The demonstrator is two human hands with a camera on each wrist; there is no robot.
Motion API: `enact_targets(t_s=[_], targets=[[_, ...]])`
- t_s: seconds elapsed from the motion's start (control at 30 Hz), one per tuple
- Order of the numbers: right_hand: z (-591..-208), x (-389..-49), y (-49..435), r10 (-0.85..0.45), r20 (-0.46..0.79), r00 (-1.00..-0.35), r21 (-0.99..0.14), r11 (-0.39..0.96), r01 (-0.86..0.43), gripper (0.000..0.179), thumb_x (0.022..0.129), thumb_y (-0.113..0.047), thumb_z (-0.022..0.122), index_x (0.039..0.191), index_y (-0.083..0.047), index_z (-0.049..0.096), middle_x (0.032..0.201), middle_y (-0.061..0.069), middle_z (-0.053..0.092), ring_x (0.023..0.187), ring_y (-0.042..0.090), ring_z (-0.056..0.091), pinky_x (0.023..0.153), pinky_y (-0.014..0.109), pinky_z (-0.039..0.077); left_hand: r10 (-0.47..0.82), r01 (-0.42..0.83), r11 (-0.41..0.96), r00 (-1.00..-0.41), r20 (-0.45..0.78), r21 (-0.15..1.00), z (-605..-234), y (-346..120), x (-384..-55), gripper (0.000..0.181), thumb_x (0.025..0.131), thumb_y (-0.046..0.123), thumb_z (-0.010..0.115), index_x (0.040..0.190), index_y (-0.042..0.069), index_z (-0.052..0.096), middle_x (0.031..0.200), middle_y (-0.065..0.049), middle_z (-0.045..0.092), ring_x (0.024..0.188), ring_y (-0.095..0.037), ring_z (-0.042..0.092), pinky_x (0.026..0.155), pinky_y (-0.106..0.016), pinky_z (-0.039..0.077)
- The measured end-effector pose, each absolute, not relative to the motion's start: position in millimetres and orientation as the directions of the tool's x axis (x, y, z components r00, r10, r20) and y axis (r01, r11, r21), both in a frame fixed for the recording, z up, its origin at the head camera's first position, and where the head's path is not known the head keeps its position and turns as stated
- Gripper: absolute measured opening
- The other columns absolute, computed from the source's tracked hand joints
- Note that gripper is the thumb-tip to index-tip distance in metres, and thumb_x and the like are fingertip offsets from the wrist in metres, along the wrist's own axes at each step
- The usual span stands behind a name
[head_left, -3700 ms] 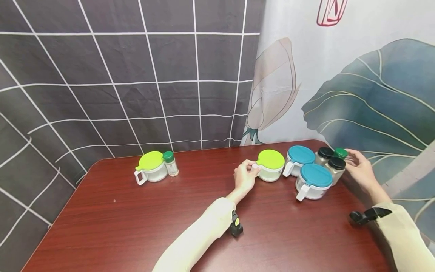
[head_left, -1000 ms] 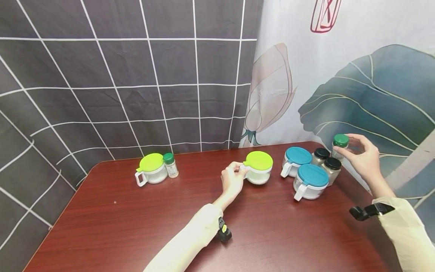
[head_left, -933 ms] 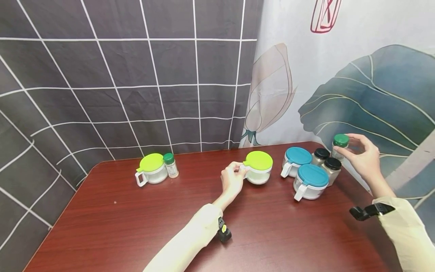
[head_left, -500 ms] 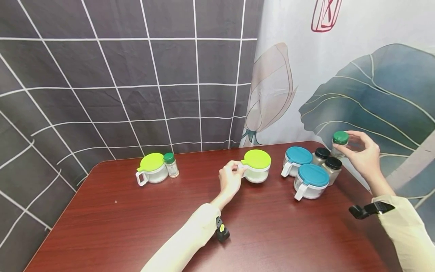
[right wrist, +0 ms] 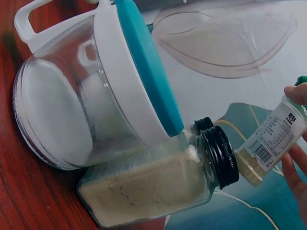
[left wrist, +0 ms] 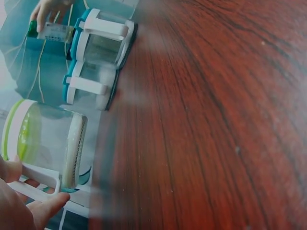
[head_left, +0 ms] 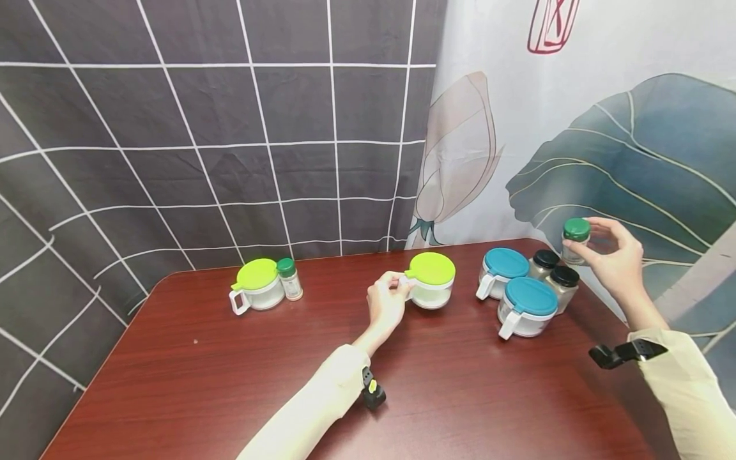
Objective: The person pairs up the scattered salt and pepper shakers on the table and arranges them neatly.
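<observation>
My left hand grips the white handle of a clear seasoning jar with a lime-green lid. In the left wrist view that jar has its base off the tabletop, with thumb and fingers around the handle. My right hand pinches a small green-capped spice bottle near its cap. The right wrist view shows the labelled bottle raised beside the black lid of a square jar, pale powder in its bottom.
Two blue-lidded seasoning jars, one behind and one in front, stand beside two black-capped jars at the right. Another lime-lidded jar and green-capped bottle stand together at the back left of the red-brown table.
My right hand has lifted the green-capped bottle up from behind the black-capped jars. My left hand has carried the lime-lidded jar leftward, away from the blue-lidded ones.
</observation>
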State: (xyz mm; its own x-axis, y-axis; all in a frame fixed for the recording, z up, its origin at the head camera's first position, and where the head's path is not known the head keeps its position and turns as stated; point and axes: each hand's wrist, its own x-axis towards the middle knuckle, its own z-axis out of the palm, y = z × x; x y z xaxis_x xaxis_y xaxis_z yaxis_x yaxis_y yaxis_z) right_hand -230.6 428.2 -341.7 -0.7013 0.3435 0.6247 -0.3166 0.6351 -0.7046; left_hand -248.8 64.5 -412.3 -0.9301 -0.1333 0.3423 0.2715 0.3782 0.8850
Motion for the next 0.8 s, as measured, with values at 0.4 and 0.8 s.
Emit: enact_targets(t_s=[0.4,0.8], targets=[[-332,-231,413,0.373,0.627,-0.684,-0.712,0.631,-0.308,0.052,0.072,0.002,0.078,0.121,-0.009,0.064,0.098,-0.030,0.057,0.092,-0.010,0.054,0.078,0.003,0.041,-0.137,0.264,0.372,-0.933,0.334,0.890,-409,58,-248,0.017,0.081,0.020,0.075,0.095,0.012,0.073,0.087,-0.004,0.076,0.082,-0.017,0.073,0.077,-0.032,0.052],[-324,-230,395,0.333,0.623,-0.708,-0.711,0.619,-0.335,0.052,0.074,0.002,0.076,0.123,-0.006,0.062,0.100,-0.029,0.056,0.095,-0.008,0.053,0.081,0.005,0.041,-0.151,0.259,0.382,-0.930,0.336,0.887,-408,52,-251,0.018,0.080,0.020,0.076,0.095,0.011,0.073,0.085,-0.003,0.076,0.083,-0.018,0.072,0.075,-0.030,0.052]])
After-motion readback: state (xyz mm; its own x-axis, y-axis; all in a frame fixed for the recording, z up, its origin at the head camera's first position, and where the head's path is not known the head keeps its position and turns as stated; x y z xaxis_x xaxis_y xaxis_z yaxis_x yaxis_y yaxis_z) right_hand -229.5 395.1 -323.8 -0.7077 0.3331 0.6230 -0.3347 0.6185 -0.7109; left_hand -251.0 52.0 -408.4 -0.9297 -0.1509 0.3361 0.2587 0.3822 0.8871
